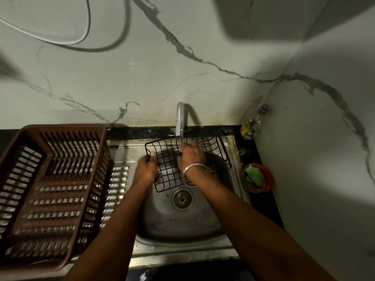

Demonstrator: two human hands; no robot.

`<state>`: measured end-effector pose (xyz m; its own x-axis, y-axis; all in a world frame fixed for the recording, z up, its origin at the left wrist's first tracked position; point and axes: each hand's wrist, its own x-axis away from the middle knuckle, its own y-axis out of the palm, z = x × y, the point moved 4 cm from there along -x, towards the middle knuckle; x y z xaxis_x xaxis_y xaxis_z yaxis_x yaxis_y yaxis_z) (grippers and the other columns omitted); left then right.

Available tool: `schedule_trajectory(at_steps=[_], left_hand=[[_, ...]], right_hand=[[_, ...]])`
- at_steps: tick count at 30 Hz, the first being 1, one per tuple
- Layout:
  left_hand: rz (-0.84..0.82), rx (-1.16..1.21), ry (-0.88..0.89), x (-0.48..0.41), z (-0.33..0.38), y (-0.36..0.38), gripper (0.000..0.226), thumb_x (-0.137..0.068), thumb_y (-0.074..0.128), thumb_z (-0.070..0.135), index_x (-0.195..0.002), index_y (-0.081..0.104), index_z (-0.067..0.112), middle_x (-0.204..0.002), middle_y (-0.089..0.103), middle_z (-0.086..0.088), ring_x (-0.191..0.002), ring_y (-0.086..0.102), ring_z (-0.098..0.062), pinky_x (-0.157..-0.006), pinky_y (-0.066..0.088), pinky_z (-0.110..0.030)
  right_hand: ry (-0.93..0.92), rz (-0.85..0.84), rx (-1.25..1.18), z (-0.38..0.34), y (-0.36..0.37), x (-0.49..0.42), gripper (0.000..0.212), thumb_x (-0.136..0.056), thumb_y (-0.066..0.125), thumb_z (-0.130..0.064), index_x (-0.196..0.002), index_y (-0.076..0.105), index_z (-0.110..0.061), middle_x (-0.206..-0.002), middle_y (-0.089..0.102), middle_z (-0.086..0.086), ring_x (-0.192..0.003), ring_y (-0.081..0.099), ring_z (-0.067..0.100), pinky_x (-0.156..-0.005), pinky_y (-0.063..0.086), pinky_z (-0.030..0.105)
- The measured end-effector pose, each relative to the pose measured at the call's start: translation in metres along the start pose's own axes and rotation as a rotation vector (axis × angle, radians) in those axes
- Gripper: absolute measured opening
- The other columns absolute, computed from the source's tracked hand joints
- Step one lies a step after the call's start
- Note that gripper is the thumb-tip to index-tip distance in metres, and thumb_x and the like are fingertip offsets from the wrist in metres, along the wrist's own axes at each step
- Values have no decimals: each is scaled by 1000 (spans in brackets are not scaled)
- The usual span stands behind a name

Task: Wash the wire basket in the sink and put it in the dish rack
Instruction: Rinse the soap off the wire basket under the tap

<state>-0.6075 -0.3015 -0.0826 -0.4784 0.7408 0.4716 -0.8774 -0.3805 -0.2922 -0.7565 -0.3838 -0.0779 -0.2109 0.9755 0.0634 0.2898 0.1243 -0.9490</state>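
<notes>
A black wire basket (169, 166) hangs tilted over the steel sink (182, 224), right under the grey tap (179, 120). My left hand (147, 169) grips the basket's left edge, thumb over the wire. Inside the basket, below the spout, my right hand (191, 157) lies with its fingers on the mesh; a silver bangle circles that wrist. I cannot tell whether water is running. The brown plastic dish rack (50, 191) stands on the drainboard to the left of the sink, with nothing in it.
An orange bowl (267, 179) holding a green scrub pad (253, 175) sits on the dark counter right of the sink. A clear bottle (251, 124) stands in the back corner. Marble walls close in behind and on the right.
</notes>
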Motion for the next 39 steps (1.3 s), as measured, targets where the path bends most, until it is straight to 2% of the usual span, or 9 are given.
schedule_trajectory(at_steps=[5,8,11,16,22,27,35,37,39], left_hand=[[20,46,-54,-16,-23,7,77,-88,38,90,-117,70,26,-109,77,-4,-96,70,-28,-89,61,-59],[-55,111,-117,0,-10,20,48,-108,39,62,-129,63,27,-116,72,-5,-103,66,-27,-93,57,-50],[-88,181,-160,2,-11,26,49,-108,42,59,-142,58,27,-128,69,-7,-106,69,-33,-91,60,-58],[-109,176,-60,7,-2,35,33,-111,44,49,-124,67,28,-118,74,-4,-109,70,-28,-91,60,-50],[-128,188,-9,2,3,34,33,-111,44,50,-114,68,29,-115,75,-4,-107,70,-26,-81,59,-44],[-136,220,-24,-1,-2,30,32,-111,43,53,-119,65,31,-123,72,-5,-112,68,-29,-89,61,-48],[-185,265,15,-3,4,32,36,-110,47,51,-126,67,26,-120,77,-4,-111,73,-27,-86,60,-46],[-187,282,-11,-4,2,30,46,-106,49,59,-128,66,22,-118,78,-7,-108,75,-29,-91,62,-53],[-191,252,-33,-7,-5,29,69,-91,51,79,-133,65,26,-126,75,-7,-114,72,-31,-95,60,-57]], right_hand=[[579,-278,-1132,15,4,-5,6,-100,63,-8,-105,66,-7,-88,70,16,-78,69,26,-54,58,29],[668,-483,-1441,5,12,-2,12,-105,54,-12,-101,62,-5,-102,70,19,-103,69,36,-78,61,35],[735,-402,-1573,16,15,-10,18,-104,52,-15,-103,65,-2,-103,72,17,-101,71,31,-80,59,36],[717,-575,-1500,-6,21,5,19,-101,52,-13,-85,63,-10,-74,68,7,-68,65,19,-73,53,32],[680,-471,-1481,-8,20,1,22,-104,51,-20,-86,63,-13,-70,69,4,-55,64,11,-62,54,27],[569,-281,-1378,8,13,-6,14,-99,64,-15,-104,69,-3,-91,75,13,-75,73,22,-66,62,31],[496,-417,-1302,-1,9,-9,15,-100,62,-16,-108,67,-5,-100,74,16,-89,74,31,-74,62,38],[434,-604,-1135,-2,11,-1,17,-101,63,-16,-115,64,-6,-102,75,23,-84,77,33,-70,64,39],[441,-540,-1145,2,4,-7,17,-103,59,-16,-112,65,-3,-107,71,31,-77,74,30,-72,62,37]])
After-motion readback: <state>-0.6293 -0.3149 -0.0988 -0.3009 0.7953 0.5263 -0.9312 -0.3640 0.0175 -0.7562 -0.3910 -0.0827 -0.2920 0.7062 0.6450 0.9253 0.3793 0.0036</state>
